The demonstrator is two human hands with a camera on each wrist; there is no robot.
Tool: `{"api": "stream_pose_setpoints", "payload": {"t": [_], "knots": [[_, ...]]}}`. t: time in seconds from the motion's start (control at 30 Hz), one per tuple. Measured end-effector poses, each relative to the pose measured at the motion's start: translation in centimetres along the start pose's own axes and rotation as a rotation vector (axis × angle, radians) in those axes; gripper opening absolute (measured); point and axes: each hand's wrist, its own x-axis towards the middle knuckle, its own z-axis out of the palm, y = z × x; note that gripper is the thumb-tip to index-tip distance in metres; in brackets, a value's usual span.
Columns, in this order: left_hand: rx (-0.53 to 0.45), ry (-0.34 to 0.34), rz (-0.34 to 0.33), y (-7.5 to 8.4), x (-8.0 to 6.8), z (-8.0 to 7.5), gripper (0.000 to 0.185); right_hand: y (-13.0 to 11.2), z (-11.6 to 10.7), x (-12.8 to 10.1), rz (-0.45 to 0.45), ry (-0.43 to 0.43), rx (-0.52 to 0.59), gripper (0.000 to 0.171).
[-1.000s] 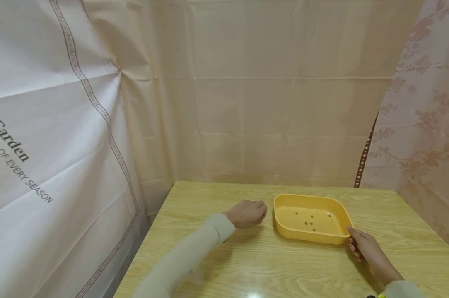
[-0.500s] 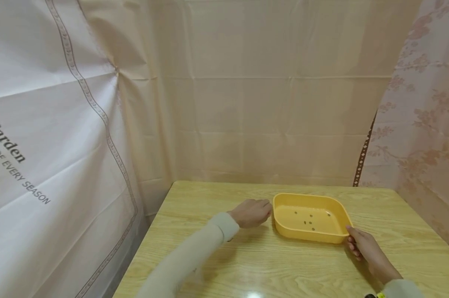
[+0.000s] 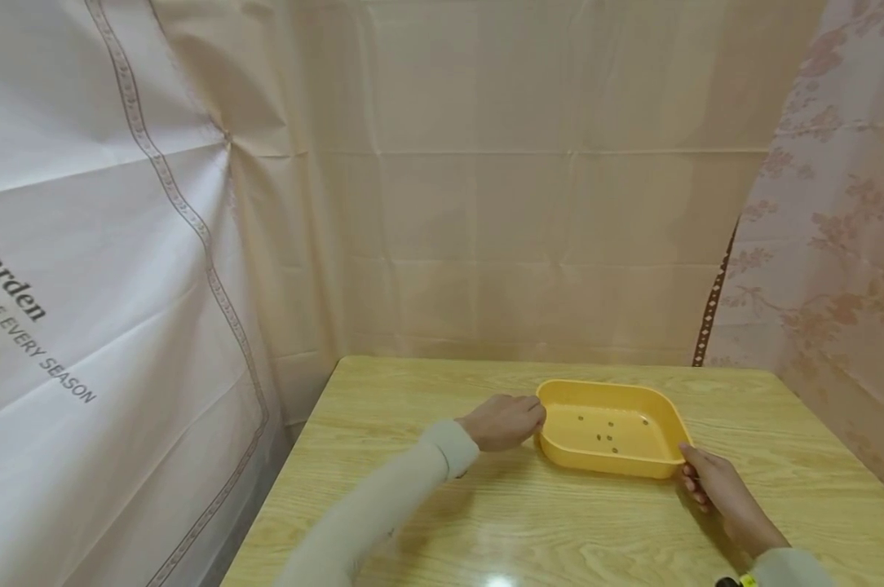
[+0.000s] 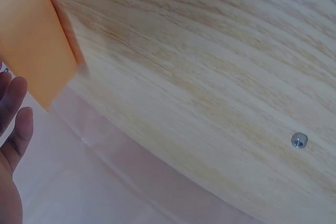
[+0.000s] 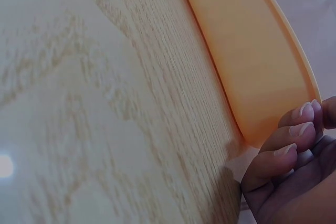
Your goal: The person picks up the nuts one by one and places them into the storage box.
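A yellow plastic tray [image 3: 611, 465] stands on the table, with several small metal nuts [image 3: 609, 438] scattered over its floor. My left hand [image 3: 502, 422] is at the tray's left rim, fingers bent. A tiny metallic glint shows at its fingertips in the left wrist view, apparently a small nut [image 4: 6, 70] pinched there and mostly hidden. The right hand [image 3: 717, 485] grips the near right corner of the tray, thumb at the rim and the other fingers curled below it outside. Another small round metal nut [image 4: 299, 140] lies on the tabletop in the left wrist view.
The wood-grain table [image 3: 405, 383] ends at a back edge against a beige cloth [image 3: 523, 244]. A printed white cloth [image 3: 119, 244] hangs on the left, a floral one [image 3: 846, 244] on the right. Something dark [image 3: 727, 582] shows beside the right sleeve.
My left hand has moved right, from beside the tray to its left rim. The right hand keeps its grip on the corner, and the tray looks unmoved on the table.
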Motion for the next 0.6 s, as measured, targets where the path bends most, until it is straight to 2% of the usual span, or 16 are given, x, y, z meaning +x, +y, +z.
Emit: {"api": "stream_pose_setpoints", "payload": {"t": [0.23,0.6], "knots": [[0.023,-0.012,0.003,0.22,0.36,0.19,0.010,-0.14,0.10,-0.07,-0.001,0.002,0.001,0.049],[0.043,0.010,0.017,0.37,0.50,0.67,0.008,0.02,0.16,0.01,-0.003,0.005,0.002,0.050]]}}
